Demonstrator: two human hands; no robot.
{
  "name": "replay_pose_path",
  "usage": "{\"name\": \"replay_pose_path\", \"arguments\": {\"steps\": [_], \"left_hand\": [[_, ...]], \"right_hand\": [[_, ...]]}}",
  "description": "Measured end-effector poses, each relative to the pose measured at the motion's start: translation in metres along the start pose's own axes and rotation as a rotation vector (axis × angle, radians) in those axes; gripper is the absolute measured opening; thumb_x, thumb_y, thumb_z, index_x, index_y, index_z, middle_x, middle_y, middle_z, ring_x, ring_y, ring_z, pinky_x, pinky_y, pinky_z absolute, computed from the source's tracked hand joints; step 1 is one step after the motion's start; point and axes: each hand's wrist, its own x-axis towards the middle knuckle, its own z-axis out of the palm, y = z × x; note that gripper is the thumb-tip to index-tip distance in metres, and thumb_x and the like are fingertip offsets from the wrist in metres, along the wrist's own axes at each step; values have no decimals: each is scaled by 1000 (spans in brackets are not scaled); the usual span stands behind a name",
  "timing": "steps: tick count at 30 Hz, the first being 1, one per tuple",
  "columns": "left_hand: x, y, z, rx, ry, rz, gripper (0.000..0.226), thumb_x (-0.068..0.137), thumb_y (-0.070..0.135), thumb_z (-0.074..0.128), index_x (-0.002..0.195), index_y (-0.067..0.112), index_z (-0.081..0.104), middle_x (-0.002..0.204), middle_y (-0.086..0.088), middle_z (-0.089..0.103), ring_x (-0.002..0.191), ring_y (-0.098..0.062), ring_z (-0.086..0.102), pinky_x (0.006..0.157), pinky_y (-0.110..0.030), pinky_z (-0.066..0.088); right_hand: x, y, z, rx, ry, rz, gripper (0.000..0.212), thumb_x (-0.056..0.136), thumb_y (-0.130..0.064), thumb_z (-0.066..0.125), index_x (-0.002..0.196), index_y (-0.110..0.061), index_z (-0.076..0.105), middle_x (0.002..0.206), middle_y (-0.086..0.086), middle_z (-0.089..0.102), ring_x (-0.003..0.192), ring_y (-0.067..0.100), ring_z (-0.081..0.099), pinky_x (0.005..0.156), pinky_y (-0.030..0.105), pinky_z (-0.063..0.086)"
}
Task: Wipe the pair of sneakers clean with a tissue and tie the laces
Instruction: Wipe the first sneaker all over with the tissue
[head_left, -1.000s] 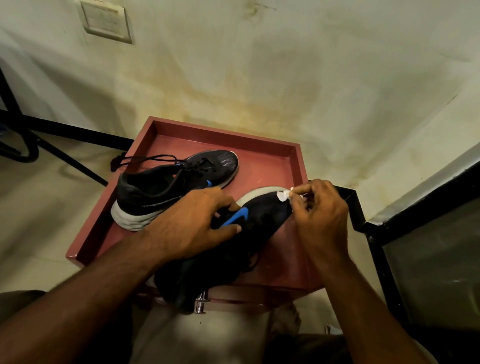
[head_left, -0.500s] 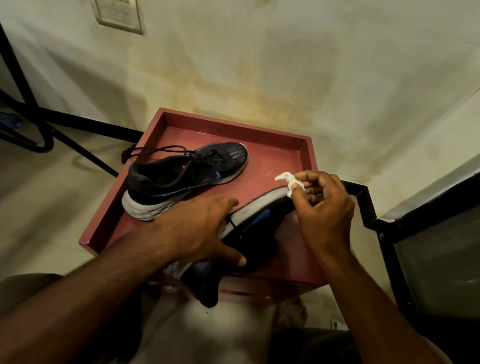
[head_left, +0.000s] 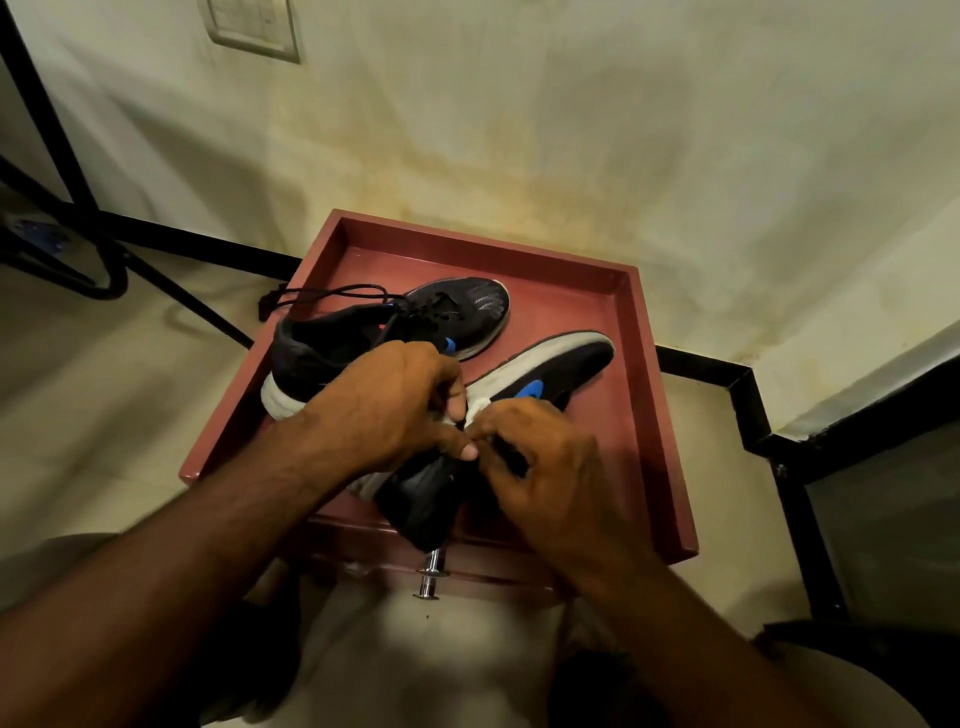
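Two hands on tilted sneaker (head_left: 545, 371), left hand (head_left: 384, 410) gripping it, right hand (head_left: 540, 462) pinching tissue (head_left: 479, 406)

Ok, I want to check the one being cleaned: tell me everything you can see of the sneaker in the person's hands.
The held sneaker is black, with a blue mark on its side and a whitish, scuffed sole edge. It lies tilted on its side, toe pointing away to the right, heel toward the person, over the red tray. The left hand grips its middle; the right hand pinches a white tissue against it. Its laces are hidden.
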Motion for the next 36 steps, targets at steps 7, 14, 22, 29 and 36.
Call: {"name": "replay_pose_path", "arguments": {"steps": [7, 14, 22, 29, 36], "left_hand": [[1, -8, -5, -80, 0, -29, 20, 74, 44, 87, 79, 31, 72, 77, 17, 69, 72, 9, 61, 61, -12, 38], [5, -12, -1, -164, 19, -41, 13, 77, 34, 87, 77, 27, 75, 75, 14, 72, 75, 8, 63, 62, -14, 43], [10, -11, 1, -141, 48, -28, 10, 80, 31, 84, 79, 28, 75, 71, 17, 70, 71, 14, 61, 61, -2, 43], [10, -12, 1, -141, 54, -12, 12, 80, 33, 85, 81, 27, 75, 74, 16, 70, 72, 12, 61, 58, -4, 41], [11, -10, 1, -127, 43, -6, 11, 81, 32, 85, 80, 28, 75, 81, 11, 72, 75, 4, 63, 61, -8, 43]], "right_hand": [[11, 33, -24, -82, 156, 219, 8, 91, -11, 75, 99, -13, 76, 99, -1, 71, 86, 9, 68, 75, 34, 61], [-27, -39, 21, 67, -227, -348, 9, 95, -6, 70, 102, -4, 74, 105, 6, 73, 95, 21, 65, 88, 30, 52], [1, -2, -3, -97, 35, -39, 10, 94, -13, 70, 103, -9, 72, 102, 3, 66, 93, 17, 62, 80, 33, 55], [-10, -19, 18, -171, -166, -397, 13, 98, -15, 66, 101, -6, 74, 97, 10, 68, 86, 24, 57, 75, 33, 50], [-11, -14, 12, -109, -64, -212, 14, 90, -5, 70, 103, -6, 75, 106, 7, 67, 95, 24, 58, 82, 32, 50]]}}
